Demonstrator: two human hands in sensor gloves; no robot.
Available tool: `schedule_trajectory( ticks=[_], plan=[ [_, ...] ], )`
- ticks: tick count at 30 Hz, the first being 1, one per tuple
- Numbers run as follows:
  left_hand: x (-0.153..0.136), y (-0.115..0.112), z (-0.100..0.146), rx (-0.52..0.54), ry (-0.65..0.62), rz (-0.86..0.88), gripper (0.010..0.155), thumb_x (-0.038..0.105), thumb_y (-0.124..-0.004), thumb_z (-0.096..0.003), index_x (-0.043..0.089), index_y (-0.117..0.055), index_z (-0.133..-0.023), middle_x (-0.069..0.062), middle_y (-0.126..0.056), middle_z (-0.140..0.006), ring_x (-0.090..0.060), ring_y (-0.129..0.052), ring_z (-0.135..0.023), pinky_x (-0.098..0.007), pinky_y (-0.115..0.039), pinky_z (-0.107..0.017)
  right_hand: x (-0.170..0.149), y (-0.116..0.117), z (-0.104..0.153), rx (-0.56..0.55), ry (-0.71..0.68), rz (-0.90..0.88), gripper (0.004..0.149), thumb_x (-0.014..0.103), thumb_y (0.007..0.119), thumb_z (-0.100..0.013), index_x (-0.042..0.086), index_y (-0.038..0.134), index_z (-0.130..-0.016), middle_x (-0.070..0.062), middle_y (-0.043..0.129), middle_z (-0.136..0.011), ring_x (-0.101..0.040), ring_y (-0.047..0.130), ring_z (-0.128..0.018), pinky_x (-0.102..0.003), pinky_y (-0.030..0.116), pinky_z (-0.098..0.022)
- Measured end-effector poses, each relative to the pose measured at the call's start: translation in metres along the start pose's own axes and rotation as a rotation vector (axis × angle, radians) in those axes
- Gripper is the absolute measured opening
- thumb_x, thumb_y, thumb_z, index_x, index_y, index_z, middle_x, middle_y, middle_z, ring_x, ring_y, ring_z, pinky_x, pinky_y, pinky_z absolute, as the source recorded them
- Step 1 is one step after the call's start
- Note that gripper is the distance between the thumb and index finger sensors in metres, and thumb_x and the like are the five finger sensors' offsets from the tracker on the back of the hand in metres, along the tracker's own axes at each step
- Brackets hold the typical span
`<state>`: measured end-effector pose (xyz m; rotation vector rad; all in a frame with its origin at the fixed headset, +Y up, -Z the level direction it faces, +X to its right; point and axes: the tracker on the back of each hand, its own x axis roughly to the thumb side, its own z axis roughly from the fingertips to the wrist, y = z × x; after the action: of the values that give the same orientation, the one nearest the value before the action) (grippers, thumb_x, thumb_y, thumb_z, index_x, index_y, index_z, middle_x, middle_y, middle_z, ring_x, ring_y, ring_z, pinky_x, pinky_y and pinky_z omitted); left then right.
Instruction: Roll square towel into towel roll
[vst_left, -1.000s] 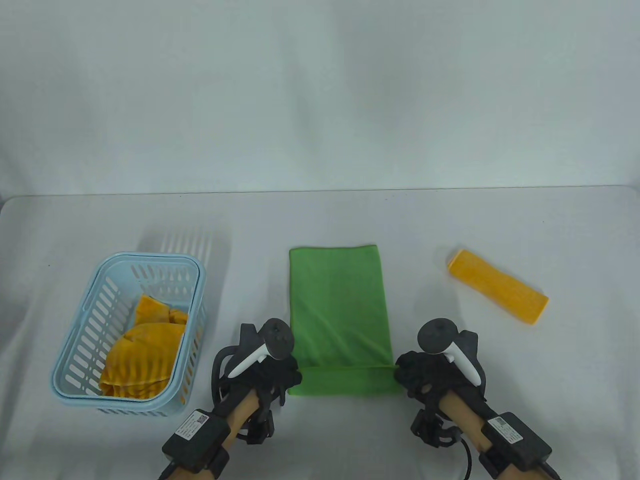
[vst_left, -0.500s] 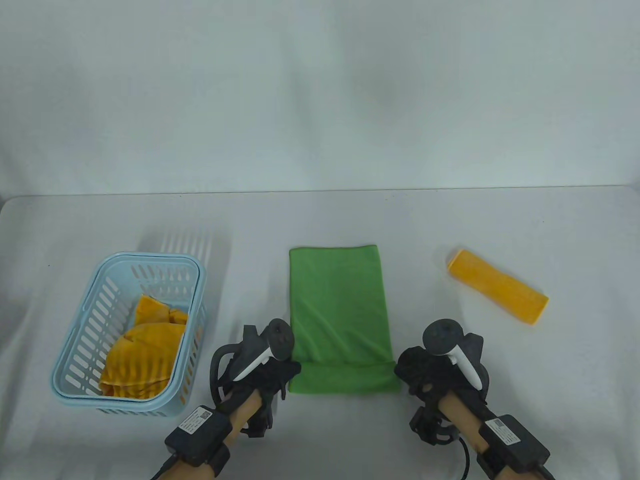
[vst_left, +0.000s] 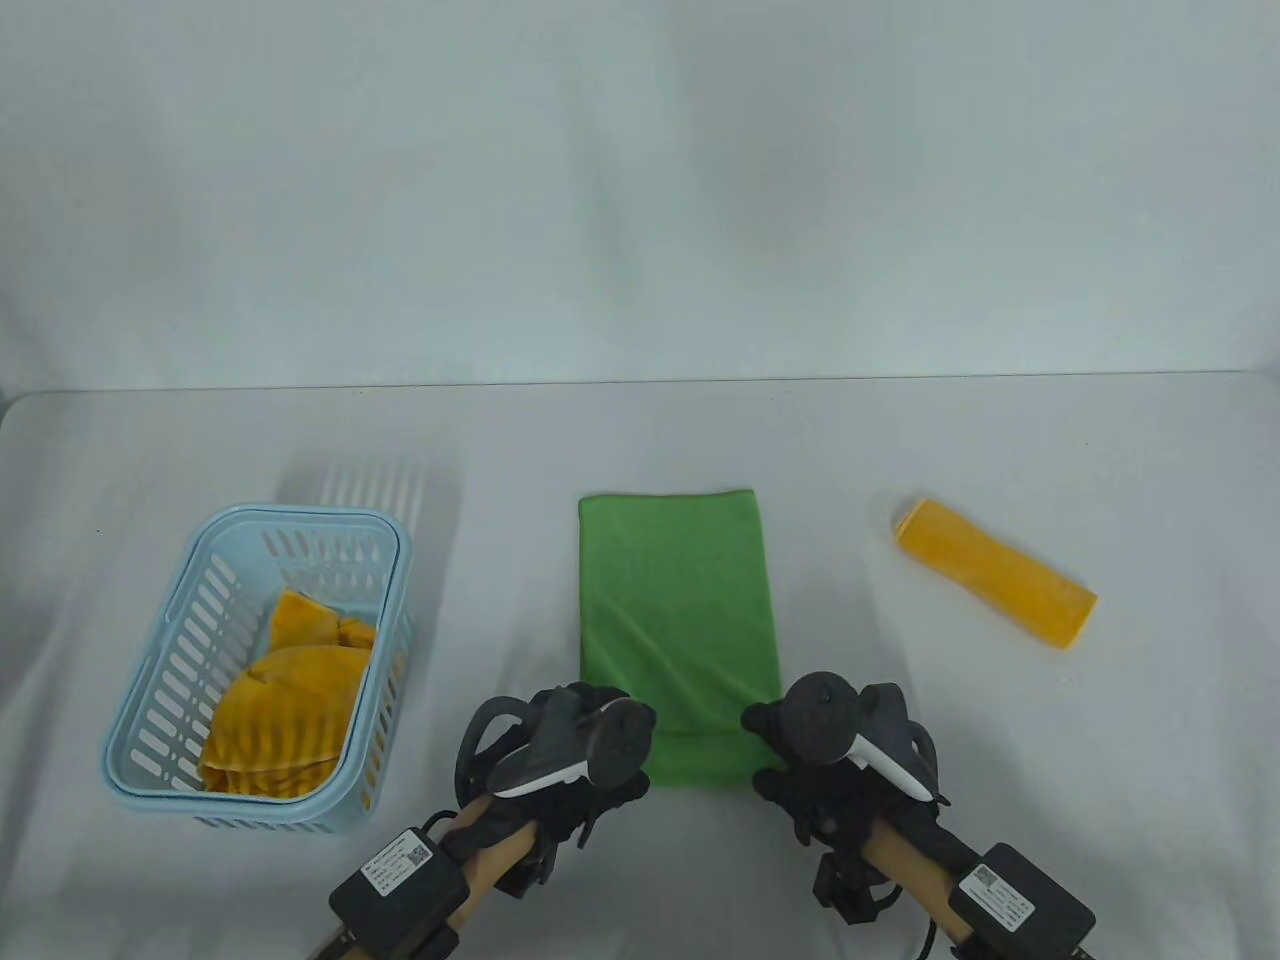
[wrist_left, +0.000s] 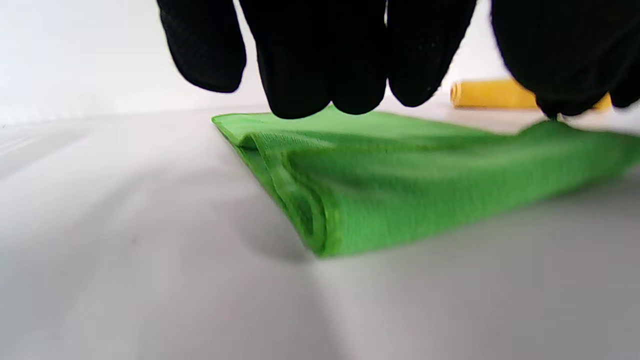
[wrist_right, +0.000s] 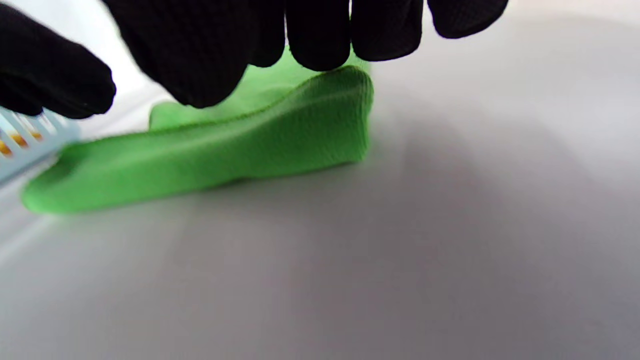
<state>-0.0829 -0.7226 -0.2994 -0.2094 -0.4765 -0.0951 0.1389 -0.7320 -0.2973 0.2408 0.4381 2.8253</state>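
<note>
The green towel (vst_left: 680, 620) lies folded lengthwise on the bench (vst_left: 900, 820), right of the blue basket (vst_left: 150, 700). Rolling has just begun: left hand (vst_left: 575, 765) and right hand (vst_left: 810, 770), fingers curled, sit over the turned-up near edge (whether they pinch it, I cannot tell). Next, I judge: even rolling, away from the person.

Basket (vst_left: 150, 690) left, towel (vst_left: 680, 600) centre, roll (vst_left: 995, 585) right, apparently apart.

Blue basket (vst_left: 385, 560) w/ orange cloth (vst_left: 285, 715) — orange roll (vst_left: 995, 585) apart.
</note>
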Motion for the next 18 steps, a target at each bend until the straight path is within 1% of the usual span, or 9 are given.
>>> schedule_trajectory(
  ticks=[2, 5, 8, 10, 14, 16, 18],
  plan=[
    [0.005, -0.009, -0.003, -0.035, -0.006, -0.078, 0.071, 0.056, -0.078, -0.0330, 0.036, -0.067, -0.100, 0.006, -0.069, -0.107, -0.025, -0.079, -0.098, -0.051, -0.067, -0.073, 0.004, 0.008, -0.001, -0.007, 0.002, 0.078, 0.067, 0.043, 0.084, -0.031, 0.030, 0.064, -0.093, 0.003, 0.066, -0.101, -0.031, 0.065, -0.097, -0.056, 0.057, -0.070],
    [0.005, -0.019, -0.004, -0.080, -0.002, -0.141, 0.073, 0.055, -0.078, -0.0332, 0.033, -0.066, -0.101, 0.004, -0.069, -0.108, -0.026, -0.081, -0.097, -0.050, -0.069, -0.072, 0.006, 0.019, -0.002, -0.008, 0.001, 0.170, 0.067, 0.046, 0.084, -0.031, 0.029, 0.066, -0.093, 0.003, 0.066, -0.101, -0.031, 0.066, -0.097, -0.055, 0.058, -0.070],
    [0.000, -0.024, -0.003, -0.085, -0.003, -0.121, 0.072, 0.053, -0.078, -0.0341, 0.031, -0.064, -0.101, 0.003, -0.066, -0.108, -0.023, -0.080, -0.099, -0.047, -0.070, -0.074, 0.007, 0.025, -0.002, -0.049, -0.013, 0.248, 0.067, 0.046, 0.085, -0.030, 0.029, 0.064, -0.092, 0.004, 0.064, -0.101, -0.030, 0.067, -0.096, -0.055, 0.058, -0.070],
    [-0.001, -0.024, -0.003, -0.088, 0.004, -0.100, 0.071, 0.053, -0.078, -0.0344, 0.031, -0.065, -0.101, 0.004, -0.067, -0.108, -0.023, -0.080, -0.099, -0.046, -0.070, -0.074, 0.006, 0.027, -0.005, -0.083, -0.023, 0.288, 0.065, 0.046, 0.086, -0.030, 0.030, 0.065, -0.089, 0.005, 0.064, -0.099, -0.028, 0.070, -0.094, -0.054, 0.060, -0.070],
    [0.001, -0.025, -0.003, -0.089, 0.004, -0.122, 0.073, 0.054, -0.078, -0.0338, 0.030, -0.062, -0.101, 0.003, -0.065, -0.109, -0.024, -0.078, -0.099, -0.046, -0.069, -0.075, 0.004, 0.027, -0.007, -0.163, -0.034, 0.260, 0.056, 0.042, 0.086, -0.031, 0.031, 0.071, -0.083, 0.006, 0.071, -0.094, -0.027, 0.077, -0.089, -0.053, 0.065, -0.067],
    [0.000, -0.027, -0.003, -0.092, 0.010, -0.112, 0.076, 0.056, -0.077, -0.0328, 0.030, -0.060, -0.102, 0.002, -0.063, -0.109, -0.024, -0.076, -0.099, -0.047, -0.068, -0.075, 0.004, 0.025, -0.008, -0.220, -0.047, 0.259, 0.047, 0.040, 0.084, -0.033, 0.031, 0.078, -0.079, 0.006, 0.079, -0.089, -0.026, 0.084, -0.085, -0.051, 0.069, -0.065],
    [-0.001, -0.029, -0.005, -0.092, 0.025, -0.110, 0.079, 0.060, -0.076, -0.0314, 0.032, -0.056, -0.102, 0.003, -0.059, -0.109, -0.023, -0.073, -0.098, -0.047, -0.066, -0.075, 0.003, 0.020, -0.009, -0.220, -0.039, 0.227, 0.046, 0.042, 0.082, -0.033, 0.032, 0.081, -0.078, 0.007, 0.083, -0.087, -0.025, 0.088, -0.083, -0.050, 0.072, -0.063]
  ],
)
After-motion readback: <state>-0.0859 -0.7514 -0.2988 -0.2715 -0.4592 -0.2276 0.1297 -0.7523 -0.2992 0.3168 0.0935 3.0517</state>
